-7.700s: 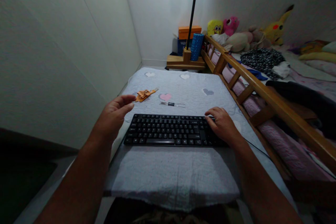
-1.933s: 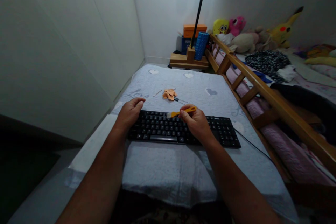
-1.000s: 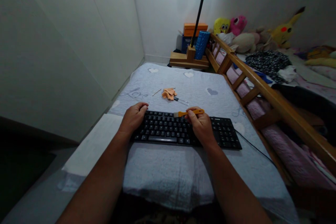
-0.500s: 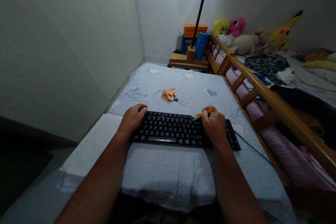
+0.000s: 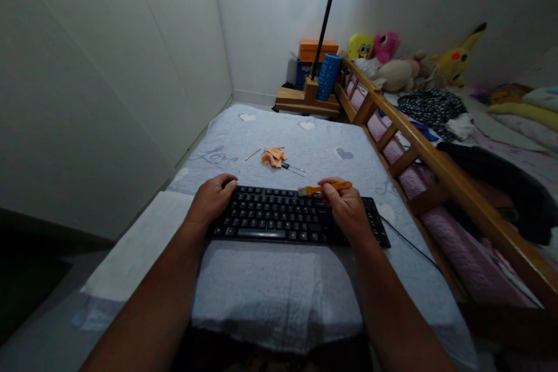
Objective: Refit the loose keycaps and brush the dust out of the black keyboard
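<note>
A black keyboard (image 5: 265, 216) lies flat on the cloth-covered surface. My left hand (image 5: 213, 200) is closed round its left end, thumb at the upper corner. In my right hand (image 5: 344, 206) is a small brush (image 5: 310, 190) with an orange handle, pinched between thumb and fingers. Its pale bristles point left at the top row of keys; whether they touch I cannot tell. The right hand and wrist cover part of the keys on the right. Beyond the keyboard lie a crumpled orange cloth (image 5: 274, 157), a thin cotton swab (image 5: 253, 154) and a wire keycap puller (image 5: 294, 169).
The keyboard's cable (image 5: 412, 243) runs off to the right. A wooden bed rail (image 5: 414, 136) borders the right side, with plush toys behind it. A white sheet (image 5: 131, 250) lies at left beside a pale wall panel. A black pole (image 5: 326, 17) stands at the back.
My right hand has moved the brush left along the top of the keyboard, and it now lies more level. My left hand stays on the keyboard's end. The whole view has shifted slightly.
</note>
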The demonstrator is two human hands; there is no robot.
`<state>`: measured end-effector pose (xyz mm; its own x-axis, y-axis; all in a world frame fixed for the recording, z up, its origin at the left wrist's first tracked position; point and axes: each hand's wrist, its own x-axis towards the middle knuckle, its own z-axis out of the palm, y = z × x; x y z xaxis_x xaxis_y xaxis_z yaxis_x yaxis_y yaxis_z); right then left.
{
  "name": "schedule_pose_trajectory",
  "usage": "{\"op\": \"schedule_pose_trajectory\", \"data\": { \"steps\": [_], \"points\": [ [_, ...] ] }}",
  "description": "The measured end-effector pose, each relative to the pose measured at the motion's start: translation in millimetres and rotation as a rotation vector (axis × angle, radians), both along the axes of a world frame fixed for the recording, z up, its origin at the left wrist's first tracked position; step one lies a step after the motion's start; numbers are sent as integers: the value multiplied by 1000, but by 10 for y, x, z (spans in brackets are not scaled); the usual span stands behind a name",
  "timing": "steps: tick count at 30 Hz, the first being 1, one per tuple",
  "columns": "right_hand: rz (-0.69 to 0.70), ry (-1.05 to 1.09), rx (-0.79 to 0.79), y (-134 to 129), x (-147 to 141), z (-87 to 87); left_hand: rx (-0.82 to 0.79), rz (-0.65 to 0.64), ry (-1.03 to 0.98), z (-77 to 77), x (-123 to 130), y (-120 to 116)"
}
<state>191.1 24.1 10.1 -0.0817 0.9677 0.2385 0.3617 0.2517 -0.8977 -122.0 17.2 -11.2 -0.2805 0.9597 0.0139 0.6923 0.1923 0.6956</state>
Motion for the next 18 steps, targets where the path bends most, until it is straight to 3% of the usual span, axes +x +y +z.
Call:
{"op": "schedule_pose_trajectory", "data": {
  "steps": [4,9,12,14,18],
  "points": [
    [-28,-149,80,21,-26,-81,-5,3,9,-9,1,0],
    [-264,-422,240,28,179,-58,-4,4,-4,-21,-7,6],
    [-371,-435,263,26,279,-40,-1,6,-5,-29,-17,15],
    [-359,-354,256,14,290,-28,4,17,-5,-34,-21,21],
    [-131,-155,153,-30,212,-11,13,40,-7,-39,-18,22]
  ]
}}
